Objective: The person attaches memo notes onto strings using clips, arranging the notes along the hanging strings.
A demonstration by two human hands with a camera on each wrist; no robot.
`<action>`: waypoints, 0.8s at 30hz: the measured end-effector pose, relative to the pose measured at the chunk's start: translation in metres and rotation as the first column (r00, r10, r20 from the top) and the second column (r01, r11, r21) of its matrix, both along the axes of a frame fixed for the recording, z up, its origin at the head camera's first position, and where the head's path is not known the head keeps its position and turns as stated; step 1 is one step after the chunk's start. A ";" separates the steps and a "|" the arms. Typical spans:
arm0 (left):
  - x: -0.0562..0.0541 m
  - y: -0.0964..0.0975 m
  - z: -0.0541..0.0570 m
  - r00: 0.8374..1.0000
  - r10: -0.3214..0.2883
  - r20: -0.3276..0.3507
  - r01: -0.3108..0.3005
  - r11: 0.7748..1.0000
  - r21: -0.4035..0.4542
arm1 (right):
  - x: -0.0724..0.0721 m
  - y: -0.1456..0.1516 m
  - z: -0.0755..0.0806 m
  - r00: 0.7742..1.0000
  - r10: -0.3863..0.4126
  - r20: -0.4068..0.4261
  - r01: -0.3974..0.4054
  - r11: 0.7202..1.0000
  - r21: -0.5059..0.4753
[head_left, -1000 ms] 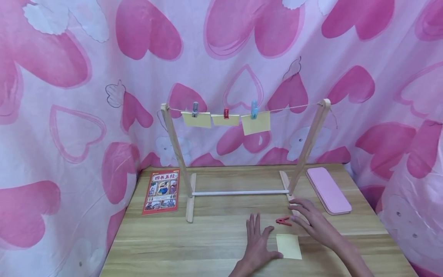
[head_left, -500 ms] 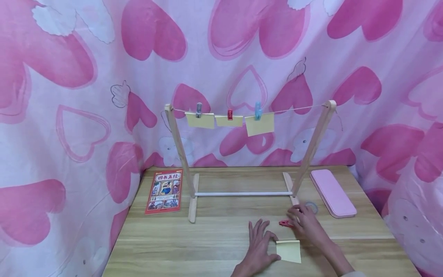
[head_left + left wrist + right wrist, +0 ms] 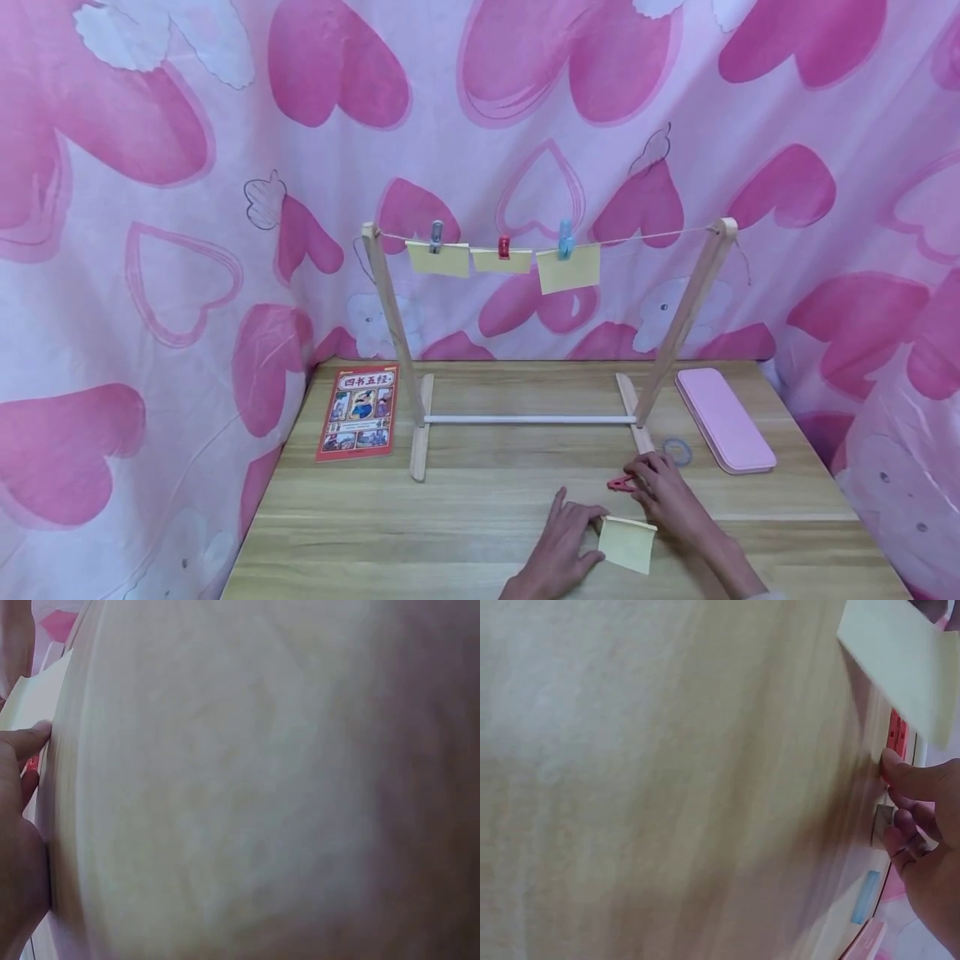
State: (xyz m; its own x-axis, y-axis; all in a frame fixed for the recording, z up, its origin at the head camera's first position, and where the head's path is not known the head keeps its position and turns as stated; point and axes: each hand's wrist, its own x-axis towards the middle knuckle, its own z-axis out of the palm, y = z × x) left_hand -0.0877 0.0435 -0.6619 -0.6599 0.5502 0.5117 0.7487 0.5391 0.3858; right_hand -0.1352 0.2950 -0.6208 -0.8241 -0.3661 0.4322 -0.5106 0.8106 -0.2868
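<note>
My left hand (image 3: 553, 546) pinches the left edge of a pale yellow sticky note (image 3: 627, 547), its upper edge folded over. The left wrist view shows the thumb against the note (image 3: 39, 701). Just beyond the note, my right hand (image 3: 669, 493) grips the handle end of a small red clothespin (image 3: 619, 483) between thumb and fingers. That clothespin (image 3: 897, 733) shows at the thumb tip in the right wrist view, with the note's raised sheet (image 3: 900, 664) close beside it.
A wooden stand (image 3: 686, 325) holds up a string (image 3: 660, 237), where three yellow notes hang from a grey clip (image 3: 436, 237), a red clip (image 3: 504, 247) and a blue clip (image 3: 566, 240). Around it lie a red book (image 3: 357, 412), a pink case (image 3: 724, 421) and a ring-shaped roll (image 3: 677, 452).
My right hand has closed on the red clothespin, uncovering the ring-shaped roll. My left hand has taken hold of the note, which has turned slightly and shows a folded upper edge.
</note>
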 end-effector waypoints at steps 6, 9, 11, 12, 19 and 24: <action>-0.002 0.000 -0.002 0.998 -0.064 -0.025 0.066 0.992 0.107 | 0.002 0.005 -0.004 0.999 0.025 -0.022 -0.026 0.998 -0.059; -0.002 -0.001 -0.002 0.996 -0.086 -0.009 0.086 0.983 0.164 | 0.003 0.006 -0.004 1.000 0.022 0.007 -0.021 0.994 -0.110; -0.003 -0.001 -0.002 0.996 -0.093 0.005 0.090 0.977 0.191 | 0.004 0.006 -0.002 0.999 0.019 0.027 -0.014 0.986 -0.164; -0.003 -0.001 -0.002 0.995 -0.095 0.013 0.091 0.975 0.205 | 0.004 0.006 -0.001 0.999 0.022 0.039 -0.014 0.980 -0.196; -0.002 -0.002 -0.002 0.992 -0.110 0.068 0.088 0.959 0.269 | 0.005 0.002 0.008 0.982 0.035 0.186 0.048 0.905 -0.422; -0.001 -0.003 -0.001 0.983 -0.123 0.133 0.072 0.939 0.337 | 0.007 0.002 0.019 0.953 -0.005 0.301 0.149 0.877 -0.457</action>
State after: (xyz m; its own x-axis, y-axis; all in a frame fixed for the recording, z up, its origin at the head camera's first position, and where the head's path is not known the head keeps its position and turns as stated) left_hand -0.0889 0.0410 -0.6631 -0.6947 0.4334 0.5741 0.7106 0.2900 0.6410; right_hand -0.1278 0.2967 -0.6015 -0.9536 -0.1094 0.2806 -0.2909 0.5752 -0.7645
